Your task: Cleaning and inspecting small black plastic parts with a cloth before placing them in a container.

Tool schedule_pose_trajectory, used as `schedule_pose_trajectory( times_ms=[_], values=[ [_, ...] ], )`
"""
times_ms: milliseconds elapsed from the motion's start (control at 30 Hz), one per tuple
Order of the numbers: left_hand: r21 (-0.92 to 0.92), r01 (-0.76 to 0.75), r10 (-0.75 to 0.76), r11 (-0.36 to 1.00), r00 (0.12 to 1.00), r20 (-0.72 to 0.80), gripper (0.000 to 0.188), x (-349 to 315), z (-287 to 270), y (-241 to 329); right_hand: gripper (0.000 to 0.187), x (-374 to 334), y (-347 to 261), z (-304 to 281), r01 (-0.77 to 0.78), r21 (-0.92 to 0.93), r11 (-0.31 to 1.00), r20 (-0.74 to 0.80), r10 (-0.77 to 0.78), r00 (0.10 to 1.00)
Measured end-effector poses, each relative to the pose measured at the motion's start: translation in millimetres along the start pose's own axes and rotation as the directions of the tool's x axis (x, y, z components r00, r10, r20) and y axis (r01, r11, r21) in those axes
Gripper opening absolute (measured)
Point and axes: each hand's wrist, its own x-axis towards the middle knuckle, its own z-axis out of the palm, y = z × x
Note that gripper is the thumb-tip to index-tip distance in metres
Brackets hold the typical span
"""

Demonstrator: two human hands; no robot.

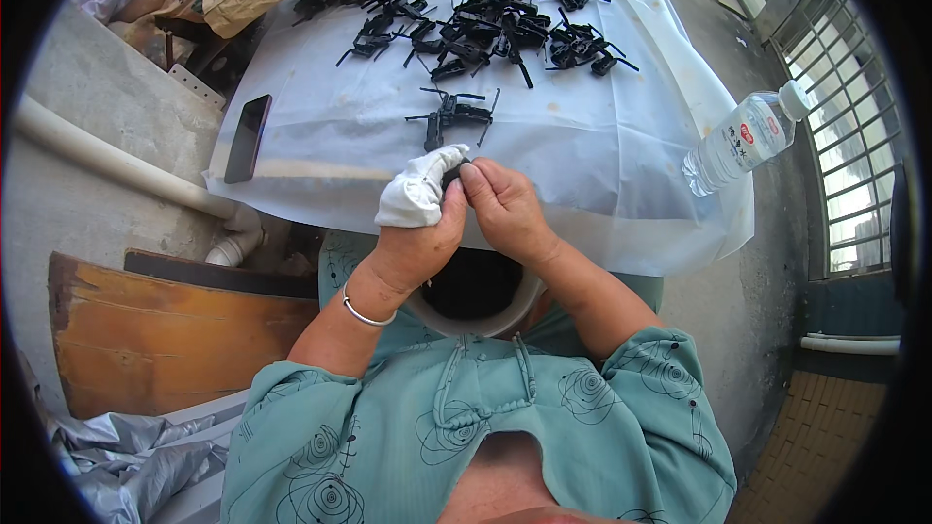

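Note:
Both my hands meet above the table's near edge, closed on a small black plastic piece [452,174]. White cloth [413,196] covers the fingers of my left hand [425,241], while its thumb is bare and presses toward the piece. Bare thumb and fingers of my right hand [503,206] pinch the piece from the other side. Much of it is hidden by the fingers and cloth. Just beyond my hands, a black plastic part with thin arms [451,118] lies on the white sheet [340,126]. A heap of similar black parts [495,24] spreads across the far side.
Below my hands stands a pale bucket [533,296] with a dark inside. A phone [249,139] lies at the table's left edge. A clear water bottle [743,141] is at the right. An orange-brown board [175,335] and a white pipe [126,160] are at the left.

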Motion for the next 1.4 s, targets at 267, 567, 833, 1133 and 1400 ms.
schedule_pose_trajectory(
  times_ms=[267,567,833,1133,1400],
  values=[
    [0.079,-0.06,0.062,0.995,0.998,-0.025,0.025,-3,2,-3,0.025,-1,1,-7,-0.037,0.004,0.999,0.094,0.036,0.995],
    [-0.587,0.416,-0.351,0.695,0.908,0.228,0.034,8,-13,-6,0.011,5,-14,-34,0.028,-0.38,0.925,0.239,0.069,0.969],
    [-0.468,0.431,-0.27,0.771,0.888,0.373,0.032,5,-15,11,0.015,7,-12,-27,-0.014,0.132,0.991,0.115,-0.001,0.993],
    [-0.279,0.277,-0.225,0.92,0.953,0.204,0.022,4,-6,-4,0.021,5,-19,-26,0.113,-0.232,0.966,0.218,-0.062,0.974],
    [0.14,0.014,-0.045,0.99,0.975,0.219,0.025,-7,-15,-3,0.025,0,-5,-1,-0.107,-0.105,0.989,0.227,0.129,0.965]
  ],
)
